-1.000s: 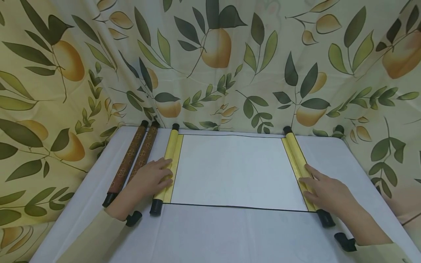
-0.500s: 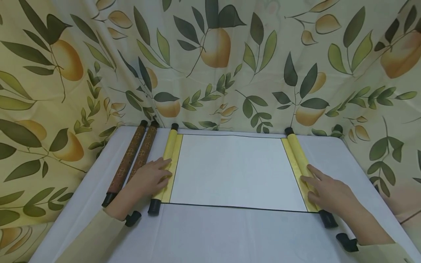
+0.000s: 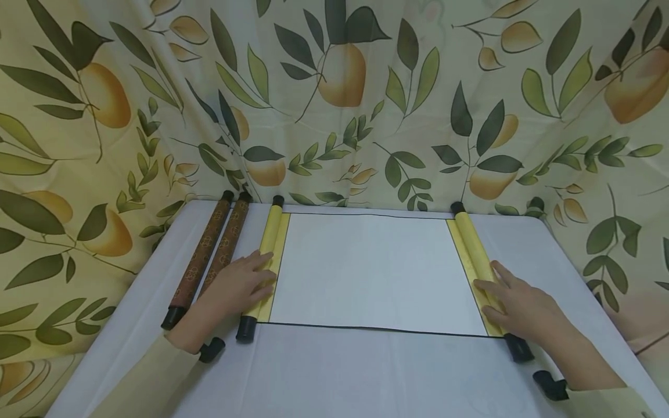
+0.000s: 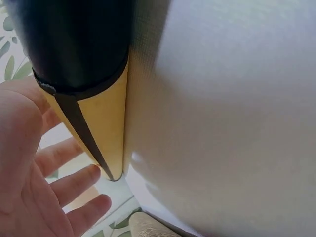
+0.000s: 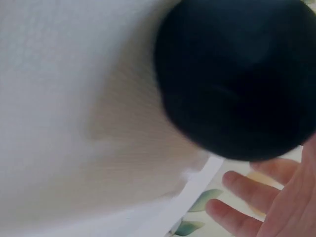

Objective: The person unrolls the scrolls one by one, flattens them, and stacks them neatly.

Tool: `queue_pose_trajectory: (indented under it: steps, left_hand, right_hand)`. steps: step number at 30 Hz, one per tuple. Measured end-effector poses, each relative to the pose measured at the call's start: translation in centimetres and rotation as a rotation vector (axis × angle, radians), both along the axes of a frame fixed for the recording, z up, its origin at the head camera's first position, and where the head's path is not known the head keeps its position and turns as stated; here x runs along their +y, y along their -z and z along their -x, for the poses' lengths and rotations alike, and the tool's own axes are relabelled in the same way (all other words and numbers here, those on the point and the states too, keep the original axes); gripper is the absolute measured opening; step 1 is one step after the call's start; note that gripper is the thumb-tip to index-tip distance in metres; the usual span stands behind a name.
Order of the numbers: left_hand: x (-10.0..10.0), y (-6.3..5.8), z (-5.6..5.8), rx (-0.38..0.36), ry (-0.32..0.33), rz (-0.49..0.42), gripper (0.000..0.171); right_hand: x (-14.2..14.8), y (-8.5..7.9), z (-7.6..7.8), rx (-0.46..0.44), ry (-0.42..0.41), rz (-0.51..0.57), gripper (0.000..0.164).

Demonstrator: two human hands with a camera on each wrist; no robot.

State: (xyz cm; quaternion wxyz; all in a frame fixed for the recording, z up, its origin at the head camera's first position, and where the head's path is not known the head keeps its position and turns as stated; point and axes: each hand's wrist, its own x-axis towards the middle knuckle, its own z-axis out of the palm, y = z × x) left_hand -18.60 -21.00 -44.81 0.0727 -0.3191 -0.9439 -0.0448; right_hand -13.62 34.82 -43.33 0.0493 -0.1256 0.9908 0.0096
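Note:
A hanging scroll lies partly unrolled across the white table, its bare white sheet [image 3: 376, 267] edged with thin black lines. At either side stands a yellow roll with black end knobs: the left roll [image 3: 270, 229] and the right roll [image 3: 471, 235]. My left hand [image 3: 237, 284] rests over the left roll, fingertips reaching the yellow border. Over the right roll lies my right hand [image 3: 522, 307], its fingers spread. In the left wrist view a black knob [image 4: 74, 44] stands before extended fingers [image 4: 74, 185]. A black knob [image 5: 237, 79] hides much of the right wrist view.
Two brown patterned rolls [image 3: 201, 255] with black ends lie side by side left of the scroll, partly under my left forearm. A curtain [image 3: 334, 139] printed with fruit and leaves hangs behind the table's far edge. Black wrist mounts [image 3: 550, 385] sit at both sleeves.
The right roll and my right hand have shifted slightly right, then a touch back left. The left roll has edged slightly left. Otherwise the scroll lies as before.

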Motion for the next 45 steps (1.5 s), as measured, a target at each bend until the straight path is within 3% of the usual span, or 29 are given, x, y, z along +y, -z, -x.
queue_pose_trajectory:
  steps: [5,11,18,24,27,30,33,37,40,45]
  left_hand:
    - [-0.6,-0.6,-0.4,0.021,0.007,-0.009,0.031]
    - [-2.8,-2.6,-1.2,0.001,-0.068,-0.085,0.037]
    - [-6.7,-3.9,-1.9,-0.027,-0.158,-0.173,0.033]
    - [-10.0,-4.8,-2.5,-0.024,-0.184,-0.188,0.032]
    - [-11.3,-4.5,-2.5,-0.011,-0.167,-0.217,0.031]
    - [-12.5,-3.9,-2.3,-0.043,-0.171,-0.242,0.032]
    - [-13.3,-3.1,-2.2,-0.130,-0.197,-0.253,0.034]
    - [-13.7,-2.4,-2.2,-0.256,-0.215,-0.287,0.037]
    - [-13.7,-2.3,-2.3,-0.281,-0.212,-0.321,0.037]
    - [-13.7,-2.7,-2.3,-0.360,-0.259,-0.342,0.038]
  right_hand:
    - [-1.3,-1.0,0.3,0.034,-0.036,0.008,0.056]
    - [-5.5,-2.8,2.1,0.115,-0.187,0.035,0.053]
    - [-12.3,-4.8,4.1,-0.005,-0.308,0.202,0.045]
    - [-19.2,-4.8,5.8,-0.223,-0.403,0.527,0.038]
    - [-22.6,-4.2,6.5,-0.354,-0.421,0.697,0.038]
    - [-26.2,-3.7,6.8,-0.446,-0.442,0.808,0.038]
    - [-29.8,-3.5,6.6,-0.507,-0.461,0.888,0.038]
    - [-34.1,-3.2,6.2,-0.689,-0.419,1.135,0.040]
    - [-37.1,-3.0,6.1,-0.892,-0.354,1.361,0.044]
    - [-41.0,-2.9,6.0,-1.146,-0.173,1.591,0.054]
